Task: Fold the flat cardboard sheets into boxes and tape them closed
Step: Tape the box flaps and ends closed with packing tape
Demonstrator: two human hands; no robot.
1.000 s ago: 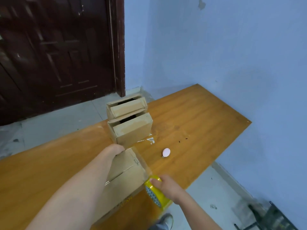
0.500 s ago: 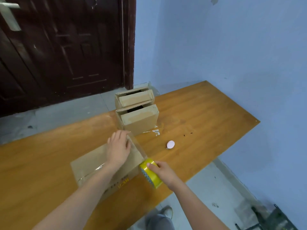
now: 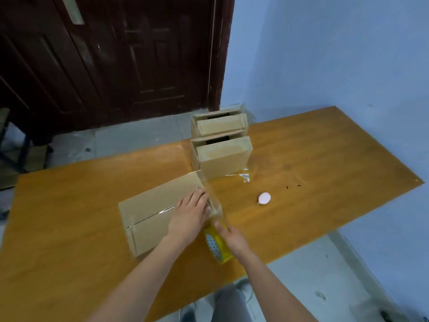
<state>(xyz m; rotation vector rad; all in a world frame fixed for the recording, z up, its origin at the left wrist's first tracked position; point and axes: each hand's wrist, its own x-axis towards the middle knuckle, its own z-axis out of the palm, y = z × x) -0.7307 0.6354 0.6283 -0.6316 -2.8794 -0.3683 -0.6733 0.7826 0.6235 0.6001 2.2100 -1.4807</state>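
A folded cardboard box (image 3: pixel 153 212) lies on the wooden table (image 3: pixel 313 163), a strip of clear tape running along its top seam. My left hand (image 3: pixel 190 214) presses flat on the box's right end, fingers straight. My right hand (image 3: pixel 232 240) grips a yellow roll of tape (image 3: pixel 217 246) just off the box's right end. Clear tape stretches from the roll up along that end of the box. Two more cardboard boxes (image 3: pixel 222 156) (image 3: pixel 219 123) stand behind, at the table's far edge, each with a dark gap at the top.
A small white round object (image 3: pixel 264 198) lies on the table right of the box. A scrap of clear tape (image 3: pixel 241 176) sticks to the table by the nearer standing box. A dark wooden door (image 3: pixel 111 61) and a blue wall (image 3: pixel 336 54) stand behind.
The box has gone from tilted up to lying flat on the table. My left hand moved from its far edge to its right end. The view swung left and down.
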